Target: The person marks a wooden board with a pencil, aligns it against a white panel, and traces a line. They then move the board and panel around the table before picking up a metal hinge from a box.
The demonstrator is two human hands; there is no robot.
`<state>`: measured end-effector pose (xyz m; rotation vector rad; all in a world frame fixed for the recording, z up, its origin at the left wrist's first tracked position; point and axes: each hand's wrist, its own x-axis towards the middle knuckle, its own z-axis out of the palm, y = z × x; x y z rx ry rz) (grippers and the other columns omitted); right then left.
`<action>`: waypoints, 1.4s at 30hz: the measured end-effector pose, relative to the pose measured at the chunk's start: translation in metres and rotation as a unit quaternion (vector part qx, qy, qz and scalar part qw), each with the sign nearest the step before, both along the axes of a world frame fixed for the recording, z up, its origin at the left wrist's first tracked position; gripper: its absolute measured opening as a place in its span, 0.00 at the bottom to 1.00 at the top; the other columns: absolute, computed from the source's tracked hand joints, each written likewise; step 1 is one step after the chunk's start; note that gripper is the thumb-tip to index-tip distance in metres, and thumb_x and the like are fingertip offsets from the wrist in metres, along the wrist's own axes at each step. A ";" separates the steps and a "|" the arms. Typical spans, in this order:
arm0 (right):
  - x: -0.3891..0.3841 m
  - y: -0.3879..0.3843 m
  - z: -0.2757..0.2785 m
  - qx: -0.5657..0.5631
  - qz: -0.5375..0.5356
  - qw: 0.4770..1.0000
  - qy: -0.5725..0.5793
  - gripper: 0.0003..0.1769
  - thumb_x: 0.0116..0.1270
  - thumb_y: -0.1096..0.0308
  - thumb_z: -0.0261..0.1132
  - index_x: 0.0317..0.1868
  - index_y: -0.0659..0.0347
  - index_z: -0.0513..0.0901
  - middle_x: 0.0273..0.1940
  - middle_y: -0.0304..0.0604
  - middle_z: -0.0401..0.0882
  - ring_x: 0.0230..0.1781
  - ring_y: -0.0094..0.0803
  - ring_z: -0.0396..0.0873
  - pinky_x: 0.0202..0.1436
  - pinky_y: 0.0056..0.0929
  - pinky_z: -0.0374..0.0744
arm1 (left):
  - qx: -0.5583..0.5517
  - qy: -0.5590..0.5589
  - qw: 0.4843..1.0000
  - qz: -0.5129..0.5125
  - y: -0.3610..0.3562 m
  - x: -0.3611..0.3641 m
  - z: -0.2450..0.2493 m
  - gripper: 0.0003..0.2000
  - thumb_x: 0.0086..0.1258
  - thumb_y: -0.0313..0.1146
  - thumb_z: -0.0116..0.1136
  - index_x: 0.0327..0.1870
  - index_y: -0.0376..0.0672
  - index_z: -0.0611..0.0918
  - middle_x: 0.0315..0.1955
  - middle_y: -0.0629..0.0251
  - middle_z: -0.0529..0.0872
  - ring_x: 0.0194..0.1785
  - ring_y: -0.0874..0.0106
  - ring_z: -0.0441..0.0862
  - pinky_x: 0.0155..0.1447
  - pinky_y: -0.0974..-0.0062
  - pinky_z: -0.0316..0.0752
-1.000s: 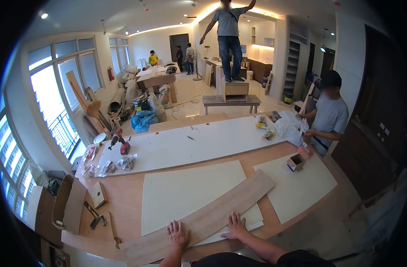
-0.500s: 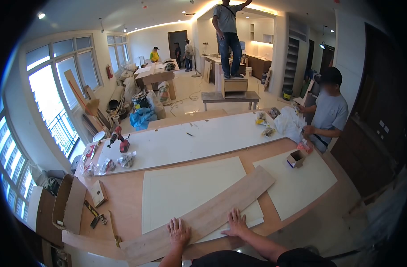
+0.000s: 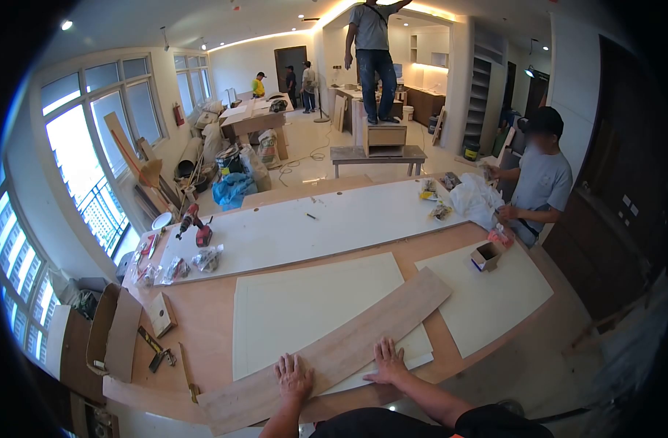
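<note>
A long wooden board [image 3: 348, 339] lies at a slant over a pale sheet [image 3: 312, 299] on the plywood-topped table [image 3: 210, 321]. My left hand [image 3: 295, 377] rests flat on the board's lower middle, fingers spread. Further right, my right hand [image 3: 388, 363] has its spread fingers on the board's near edge, with the palm beside it over the pale sheet. Neither hand grips anything. A second pale sheet [image 3: 487, 292] lies under the board's far right end.
A long white panel [image 3: 297, 226] crosses the table's far side, with a red drill [image 3: 202, 233] at its left. A square tool [image 3: 157, 352] and wooden block [image 3: 161, 315] lie left. A co-worker [image 3: 542, 175] stands right; another person [image 3: 375, 66] stands on a small cabinet.
Both my hands stay in place on the board. The person on the cabinet has lowered the arm at the left, and the one in yellow at the back has shifted slightly.
</note>
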<state>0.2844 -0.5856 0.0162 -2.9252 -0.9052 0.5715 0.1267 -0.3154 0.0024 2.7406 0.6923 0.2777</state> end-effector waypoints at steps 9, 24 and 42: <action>0.000 0.003 0.010 -0.034 0.004 0.999 0.016 0.70 0.56 0.24 0.64 0.82 0.62 0.38 0.83 0.57 0.27 0.84 0.55 0.26 0.79 0.68 0.41 | -0.015 -0.017 1.000 -0.003 -0.001 -0.002 0.007 0.36 0.71 0.56 0.52 0.73 0.39 0.70 0.76 0.43 0.61 0.81 0.48 0.51 0.82 0.49 0.40; 0.001 0.003 0.000 -0.016 0.004 1.000 -0.002 0.72 0.53 0.24 0.67 0.82 0.61 0.41 0.83 0.56 0.29 0.84 0.55 0.28 0.78 0.72 0.43 | -0.007 -0.031 0.999 -0.005 0.000 -0.002 0.003 0.35 0.71 0.54 0.54 0.73 0.38 0.70 0.76 0.43 0.62 0.81 0.47 0.52 0.82 0.48 0.42; -0.002 0.001 0.008 0.008 -0.006 1.000 0.009 0.71 0.53 0.27 0.69 0.82 0.63 0.43 0.83 0.57 0.30 0.84 0.55 0.28 0.79 0.70 0.42 | 0.013 -0.014 1.000 -0.002 0.001 0.001 -0.004 0.35 0.71 0.56 0.52 0.73 0.39 0.70 0.76 0.43 0.62 0.81 0.47 0.52 0.82 0.48 0.41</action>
